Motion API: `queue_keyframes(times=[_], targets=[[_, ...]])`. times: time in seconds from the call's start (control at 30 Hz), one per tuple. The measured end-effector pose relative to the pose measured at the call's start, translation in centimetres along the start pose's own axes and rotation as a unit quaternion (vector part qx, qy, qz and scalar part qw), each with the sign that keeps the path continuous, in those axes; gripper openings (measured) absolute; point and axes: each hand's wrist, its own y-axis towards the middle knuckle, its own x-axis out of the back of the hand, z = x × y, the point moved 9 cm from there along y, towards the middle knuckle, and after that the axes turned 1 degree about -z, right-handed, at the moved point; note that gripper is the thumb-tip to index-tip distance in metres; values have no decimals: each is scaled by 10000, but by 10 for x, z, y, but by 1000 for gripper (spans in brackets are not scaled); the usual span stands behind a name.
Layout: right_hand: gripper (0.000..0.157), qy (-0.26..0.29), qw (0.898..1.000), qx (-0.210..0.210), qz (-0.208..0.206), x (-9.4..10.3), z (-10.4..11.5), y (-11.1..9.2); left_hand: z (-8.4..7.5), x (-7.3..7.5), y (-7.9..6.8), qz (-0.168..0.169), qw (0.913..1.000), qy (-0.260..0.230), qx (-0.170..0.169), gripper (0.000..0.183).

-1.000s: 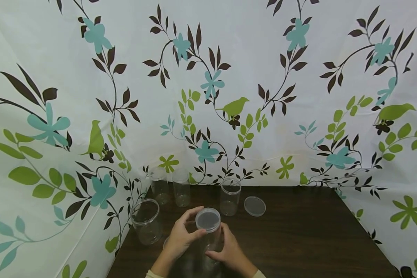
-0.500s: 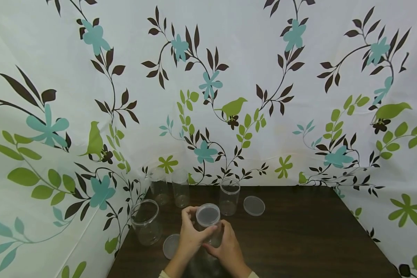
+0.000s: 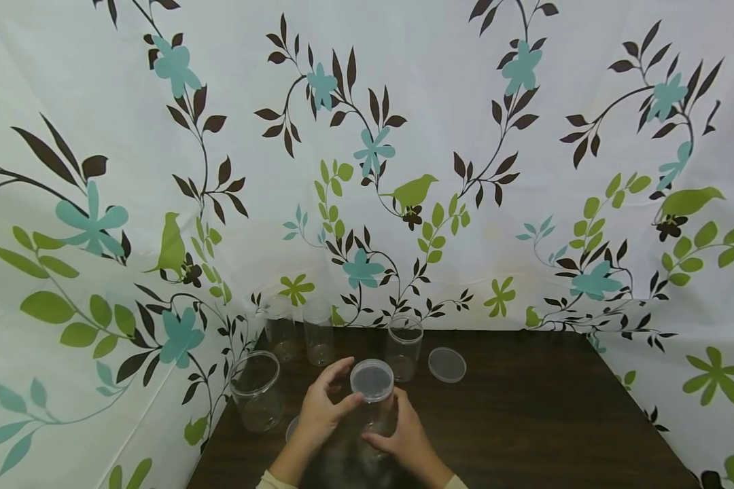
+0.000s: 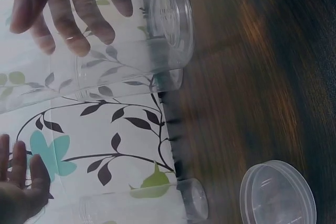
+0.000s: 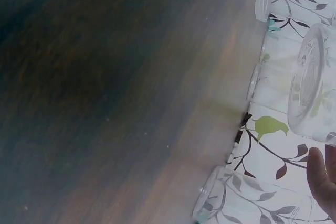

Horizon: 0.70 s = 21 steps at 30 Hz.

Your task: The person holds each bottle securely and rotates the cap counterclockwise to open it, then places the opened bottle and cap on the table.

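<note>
In the head view my right hand (image 3: 406, 435) grips a clear plastic jar (image 3: 376, 418) low on its side, close over the dark table. A round translucent lid (image 3: 372, 380) sits on the jar's top. My left hand (image 3: 324, 411) is just left of that lid, fingers spread and thumb tip right at its rim. The left wrist view shows my left hand (image 4: 23, 187) apart from the jar (image 4: 131, 40), whose clear wall lets the right fingers (image 4: 79, 43) show through. The jar's base (image 5: 310, 87) faces the right wrist camera, with a right fingertip beside it.
A wide open jar (image 3: 257, 394) stands at the table's left edge. Two tall jars (image 3: 281, 333) are at the back left, and another jar (image 3: 405, 350) behind my hands. One loose lid (image 3: 447, 365) lies right of it; another lid (image 3: 291, 429) is partly hidden by my left wrist.
Half a second ago my left thumb lay across the front of the jar below the lid; now the left hand has drawn back leftward and its fingers have spread. The jar shifted slightly right.
</note>
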Motion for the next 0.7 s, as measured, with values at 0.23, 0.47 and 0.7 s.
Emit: queue_keyframes(times=[0.23,0.47,0.7], targets=[[88,-118,9996,219,-105,-1,0,-1,-1,-5,1,106,9999,7,-26,54],[89,-593,9965,107,-577,-5,2,-7,2,-10,-5,-483,9982,109,342,59],[88,-1455,9823,174,-1165,-6,14,-12,4,-14,-11,-1207,9902,230,671,67]])
